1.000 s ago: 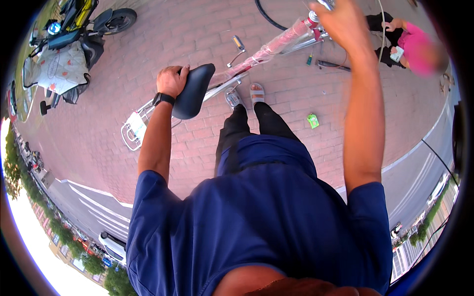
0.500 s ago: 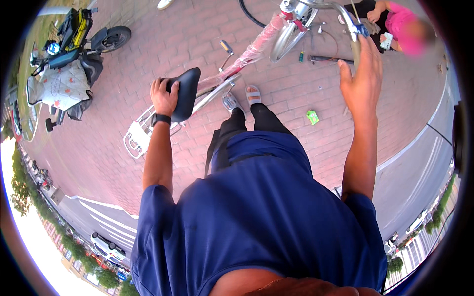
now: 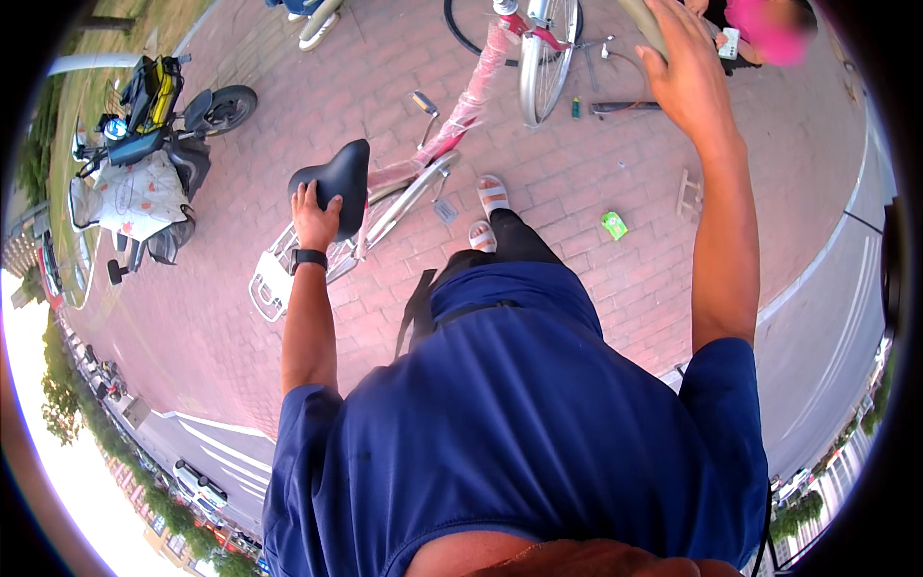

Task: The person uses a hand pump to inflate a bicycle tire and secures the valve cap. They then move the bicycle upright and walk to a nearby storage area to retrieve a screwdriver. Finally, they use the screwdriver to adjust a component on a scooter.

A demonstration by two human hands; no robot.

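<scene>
While the wearer in the navy shirt [image 3: 510, 404] stands beside the bike [image 3: 473, 96], L hand [image 3: 315, 221] w/ dark watch [image 3: 309, 258] lies on the black saddle [image 3: 346, 188], fingers a bit spread on top, thumb apart, not clamped. R hand [image 3: 697, 91] is at the pale handlebar grip [image 3: 642, 24], thumb apart from fingers; fingers run up near pic edge, so can't tell if they're closed round it. Bike's pink frame, in clear wrap, runs from rear rack [image 3: 273, 282] near L forearm up to front wheel [image 3: 532, 87] at top. For a steady hold, prob best: L palm pressing straight down on saddle, R fingers & thumb fully round grip, front wheel lined up w/ frame, sandals [image 3: 492, 195] clear of pedal [image 3: 424, 102]. Green packet [image 3: 614, 226] lies on paving R of feet; farther off, black rod [image 3: 625, 107] past front wheel, person in pink [image 3: 764, 29] top R, scooter [image 3: 181, 154] upper L
</scene>
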